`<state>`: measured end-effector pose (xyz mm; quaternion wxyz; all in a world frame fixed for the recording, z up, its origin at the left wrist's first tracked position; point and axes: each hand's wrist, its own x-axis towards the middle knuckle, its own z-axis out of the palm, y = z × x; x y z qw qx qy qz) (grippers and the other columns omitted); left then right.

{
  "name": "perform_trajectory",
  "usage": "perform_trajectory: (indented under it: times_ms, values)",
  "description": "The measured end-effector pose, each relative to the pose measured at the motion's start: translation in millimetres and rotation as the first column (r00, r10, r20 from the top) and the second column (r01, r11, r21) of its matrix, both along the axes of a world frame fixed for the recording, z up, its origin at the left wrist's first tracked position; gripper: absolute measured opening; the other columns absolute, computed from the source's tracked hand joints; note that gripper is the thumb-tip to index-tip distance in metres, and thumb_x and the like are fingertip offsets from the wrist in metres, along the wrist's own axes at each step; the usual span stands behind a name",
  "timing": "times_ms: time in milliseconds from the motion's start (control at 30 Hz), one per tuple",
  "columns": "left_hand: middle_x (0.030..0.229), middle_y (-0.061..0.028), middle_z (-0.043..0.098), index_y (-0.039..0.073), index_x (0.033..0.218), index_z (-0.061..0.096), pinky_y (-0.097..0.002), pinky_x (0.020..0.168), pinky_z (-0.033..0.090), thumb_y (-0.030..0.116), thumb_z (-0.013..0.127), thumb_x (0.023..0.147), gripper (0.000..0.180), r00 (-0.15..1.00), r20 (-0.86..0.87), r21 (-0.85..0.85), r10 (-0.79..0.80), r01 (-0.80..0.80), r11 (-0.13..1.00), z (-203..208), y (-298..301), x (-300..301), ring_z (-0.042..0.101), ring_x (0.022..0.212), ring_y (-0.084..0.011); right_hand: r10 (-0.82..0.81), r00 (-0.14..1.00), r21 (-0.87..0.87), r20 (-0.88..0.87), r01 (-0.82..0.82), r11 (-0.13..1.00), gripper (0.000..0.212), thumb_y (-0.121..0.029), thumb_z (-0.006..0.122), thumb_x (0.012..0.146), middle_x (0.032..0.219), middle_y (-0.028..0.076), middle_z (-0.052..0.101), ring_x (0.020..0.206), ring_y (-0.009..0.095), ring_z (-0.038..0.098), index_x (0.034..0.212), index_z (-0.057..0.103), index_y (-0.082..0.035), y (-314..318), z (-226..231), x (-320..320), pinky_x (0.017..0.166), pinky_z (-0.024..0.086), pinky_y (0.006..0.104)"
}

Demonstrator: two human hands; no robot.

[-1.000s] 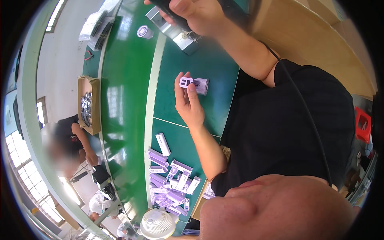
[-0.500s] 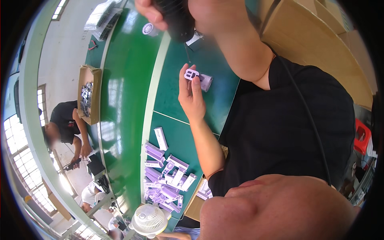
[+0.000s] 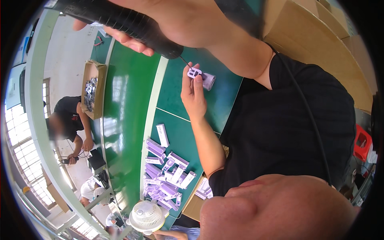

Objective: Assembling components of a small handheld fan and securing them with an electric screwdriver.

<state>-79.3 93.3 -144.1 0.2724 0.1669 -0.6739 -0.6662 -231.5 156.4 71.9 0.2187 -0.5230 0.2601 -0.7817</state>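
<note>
Right hand: 1 black driver | left hand: 1 lilac part

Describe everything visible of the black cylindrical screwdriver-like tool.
The black cylindrical screwdriver-like tool looks like ribbed plastic, with a rounded front and thin shaft. It slants down rightward at the picture's top, gripped by the right hand. The shaft points at the pale purple, slotted plastic part in the left hand; contact unclear.

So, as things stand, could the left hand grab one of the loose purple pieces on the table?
Probably not right away: the left hand is holding a purple part, with the black driver pointed at it. Nothing visible blocks the way to the loose purple pieces, though, which lie near that forearm.
</note>
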Motion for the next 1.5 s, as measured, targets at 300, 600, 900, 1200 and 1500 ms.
perform_trajectory:
  times_ms: [300,600,900,1200,1500]
  values:
    - [0.133,-0.0151,0.067,-0.003,0.151,0.050,-0.0347,0.105,0.046,0.028,0.058,0.109,0.053,1.000,0.013,0.004,-0.005,0.005,1.000,3.6,1.3,-0.2,0.063,0.117,-0.0190,-0.100,0.995,0.275,0.002,0.096,0.957,0.054,-0.055,0.074,0.095,0.082,0.005,0.066,0.071,0.013,0.064,0.095,0.072,-0.001,-11.6,-7.5,7.6,0.064,0.052,0.0272]
    - [0.136,-0.0170,0.065,-0.003,0.150,0.050,-0.0360,0.108,0.045,0.028,0.055,0.109,0.052,0.999,0.035,-0.021,-0.023,0.023,1.000,1.1,-7.1,7.0,0.062,0.123,-0.0233,-0.068,0.996,0.222,0.051,0.055,0.973,0.069,-0.070,0.070,0.090,0.072,0.001,0.063,0.060,0.008,0.059,0.093,0.073,-0.002,-16.0,-20.1,11.3,0.056,0.048,0.0243]
    - [0.141,-0.0187,0.061,-0.005,0.152,0.045,-0.0436,0.114,0.041,0.026,0.054,0.108,0.054,0.997,0.031,0.054,-0.066,0.064,0.996,-14.0,-23.2,14.6,0.059,0.130,-0.0300,0.035,0.999,0.355,-0.022,-0.024,0.934,0.073,-0.076,0.067,0.089,0.072,0.001,0.059,0.067,0.011,0.060,0.099,0.070,-0.004,-19.6,-59.3,14.4,0.060,0.048,0.0268]
    - [0.135,-0.0148,0.062,-0.006,0.145,0.052,-0.0432,0.115,0.040,0.025,0.055,0.108,0.048,0.998,0.004,0.072,-0.060,0.059,0.996,-18.6,-19.9,12.9,0.059,0.127,-0.0262,0.072,0.995,0.387,-0.071,-0.039,0.921,0.073,-0.075,0.066,0.089,0.077,0.001,0.061,0.069,0.011,0.061,0.107,0.072,-0.005,-15.3,-78.1,11.1,0.062,0.049,0.0271]
    - [0.133,-0.0136,0.064,-0.004,0.144,0.054,-0.0419,0.114,0.040,0.025,0.056,0.107,0.047,0.999,-0.007,0.073,-0.051,0.051,0.996,-19.0,-20.5,12.3,0.059,0.127,-0.0245,0.071,0.997,0.388,-0.038,-0.050,0.920,0.071,-0.075,0.066,0.090,0.074,0.000,0.059,0.067,0.011,0.060,0.104,0.072,-0.006,-17.5,-84.4,12.5,0.061,0.049,0.0274]
